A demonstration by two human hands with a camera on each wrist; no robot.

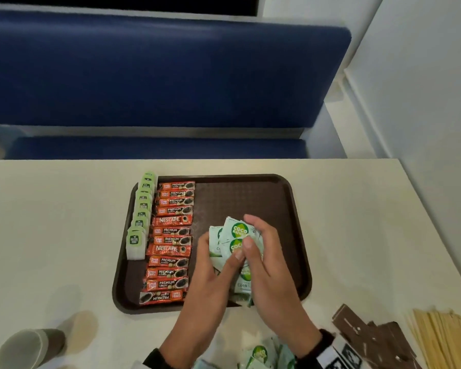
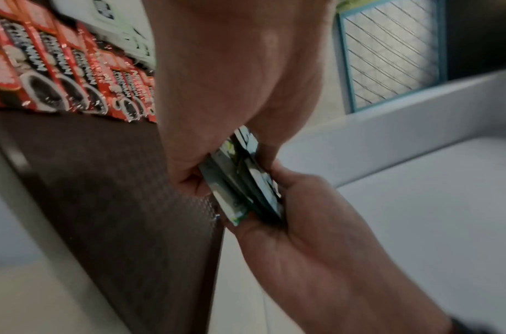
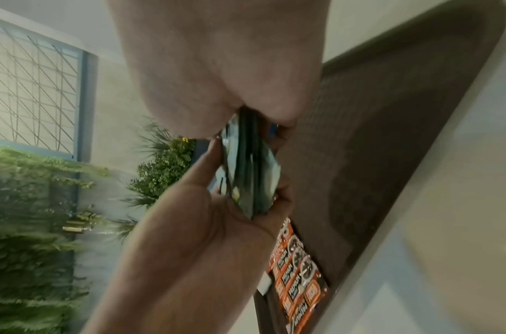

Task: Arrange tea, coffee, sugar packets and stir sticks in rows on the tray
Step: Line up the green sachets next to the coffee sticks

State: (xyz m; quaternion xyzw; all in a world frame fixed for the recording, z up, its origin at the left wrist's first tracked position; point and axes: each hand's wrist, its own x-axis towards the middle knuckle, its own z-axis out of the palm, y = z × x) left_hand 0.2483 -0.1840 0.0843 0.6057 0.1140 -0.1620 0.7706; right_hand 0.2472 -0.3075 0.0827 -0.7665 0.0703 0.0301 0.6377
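Brown tray (image 1: pixel 290 209): Nescafé sachets (image 1: pixel 171 235); both hands (image 1: pixel 240 262) hold Coco packets (image 1: pixel 237 235).

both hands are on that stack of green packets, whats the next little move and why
Probably slide one packet off the green packet stack, pinched between the left hand and right hand, and lay it beside the top of the coffee sachet row. The tea bags and coffee already form rows, and the tray is bare to their right.
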